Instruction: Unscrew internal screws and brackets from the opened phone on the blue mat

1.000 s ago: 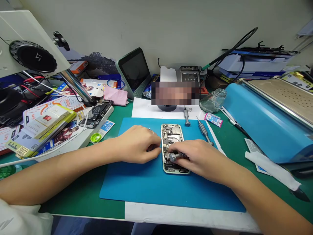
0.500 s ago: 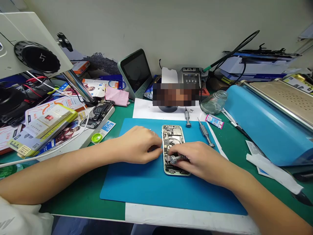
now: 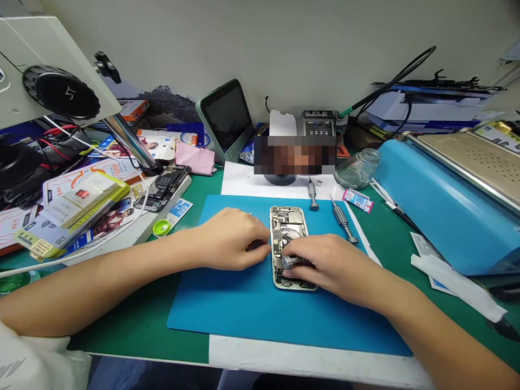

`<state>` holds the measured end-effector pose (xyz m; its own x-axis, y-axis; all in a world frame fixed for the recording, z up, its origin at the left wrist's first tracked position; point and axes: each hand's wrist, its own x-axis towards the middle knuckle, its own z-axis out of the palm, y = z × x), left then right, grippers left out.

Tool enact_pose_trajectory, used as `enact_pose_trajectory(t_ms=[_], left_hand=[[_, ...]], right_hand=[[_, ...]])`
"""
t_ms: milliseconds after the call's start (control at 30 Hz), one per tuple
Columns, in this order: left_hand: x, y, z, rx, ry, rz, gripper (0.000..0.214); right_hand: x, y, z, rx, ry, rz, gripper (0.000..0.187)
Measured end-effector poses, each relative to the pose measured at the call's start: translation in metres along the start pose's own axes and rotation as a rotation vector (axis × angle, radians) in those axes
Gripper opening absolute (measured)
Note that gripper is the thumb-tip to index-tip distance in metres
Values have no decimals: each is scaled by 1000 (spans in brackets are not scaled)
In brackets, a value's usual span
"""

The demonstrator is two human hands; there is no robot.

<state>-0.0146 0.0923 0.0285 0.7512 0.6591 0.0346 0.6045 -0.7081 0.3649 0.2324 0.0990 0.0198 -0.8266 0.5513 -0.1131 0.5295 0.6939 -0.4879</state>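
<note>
Screwdriver [image 3: 288,262] in right hand [image 3: 331,261], opened phone [image 3: 279,234] beneath

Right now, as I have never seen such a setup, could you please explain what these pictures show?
Gladly. There is no machine doing the handling: these are a person's bare hands, seen from one camera worn on the head, looking forward and down. On the green bench lies a blue mat, and on it an opened phone with its inner parts showing. The right hand holds a grey screwdriver over the phone; its tip is hidden. The left hand is at the phone's left edge; whether it touches is hard to tell. Two spare screwdrivers lie near the mat's far right.
</note>
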Motion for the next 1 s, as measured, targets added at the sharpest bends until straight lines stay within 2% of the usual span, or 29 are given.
enact_pose_trajectory(t_ms=[267,633,800,1000], left_hand=[[-1,-1,0,34,24,69,29],[-7,0,8,148,-17,406,17],[-7,0,11,222,-48,435,22],[-7,1,14,243,-13,464,21]], right_hand=[[-2,0,-1,12,-4,-15,8],[-3,-1,-4,-79,4,22,11],[-3,0,-4,-77,13,17,15],[-3,6,-3,-67,19,-34,18]])
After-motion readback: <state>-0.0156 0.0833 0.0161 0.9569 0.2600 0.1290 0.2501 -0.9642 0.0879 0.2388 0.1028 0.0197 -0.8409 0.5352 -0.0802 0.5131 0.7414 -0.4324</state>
